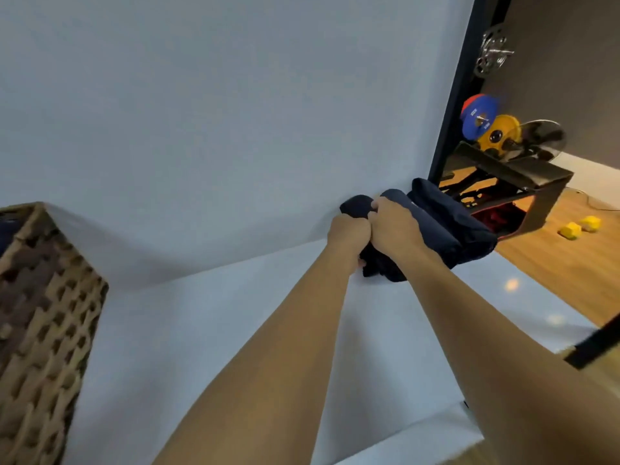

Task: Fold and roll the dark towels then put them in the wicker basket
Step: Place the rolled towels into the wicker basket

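A pile of dark navy towels point(446, 226) lies at the far right corner of the white table point(235, 330), against the white backdrop. Both my arms reach out to it. My left hand point(349, 234) grips a bunched dark towel point(355, 204) at the pile's left end, fingers curled round the cloth. Right beside it, touching it, my right hand point(394, 223) grips the same bunch of cloth from above. Part of the cloth hangs below my hands. The wicker basket point(43, 323) stands at the left edge of the view, with something dark just visible inside its top.
A white backdrop point(218, 112) rises behind the table. To the right is a wooden floor point(570, 263) with two yellow blocks point(578, 226), a dark metal rack point(523, 182) and coloured weight plates point(483, 119). A black bar point(597, 344) crosses the table's right edge.
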